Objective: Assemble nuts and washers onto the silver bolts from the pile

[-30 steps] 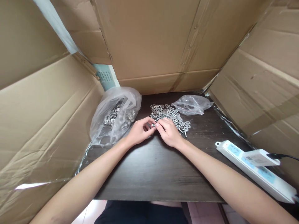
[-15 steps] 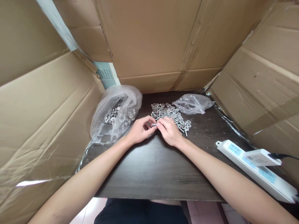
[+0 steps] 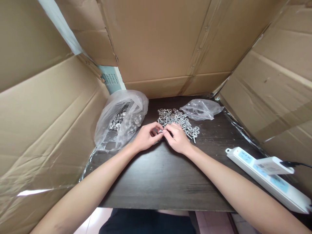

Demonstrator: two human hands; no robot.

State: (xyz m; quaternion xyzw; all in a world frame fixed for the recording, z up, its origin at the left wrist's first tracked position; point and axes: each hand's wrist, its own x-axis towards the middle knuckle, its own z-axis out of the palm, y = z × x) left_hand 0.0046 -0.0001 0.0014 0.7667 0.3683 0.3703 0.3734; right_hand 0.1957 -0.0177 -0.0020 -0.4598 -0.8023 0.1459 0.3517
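Observation:
Between the fingertips of both hands is a small metal bolt [image 3: 160, 131], mostly covered by the fingers; a washer or nut seems to sit on it. My left hand [image 3: 148, 136] pinches it from the left, thumb and forefinger curved round it. From the right, my right hand [image 3: 175, 138] closes thumb and fingers on its other end. Just behind the hands spreads a loose pile of bolts, nuts and washers [image 3: 186, 124], partly hidden by the right hand. A clear plastic bag [image 3: 103, 130] holding many metal fasteners lies left of my left hand.
A crumpled clear bag [image 3: 202, 109] lies at the back right of the dark table [image 3: 156, 182]. A white power strip [image 3: 258, 175] with a plugged-in adapter [image 3: 274, 165] runs along the right edge. Cardboard walls [image 3: 158, 42] enclose the table at the back and both sides.
Both hands stay in nearly the same place, with the bolt still between them. Only slight finger movement shows.

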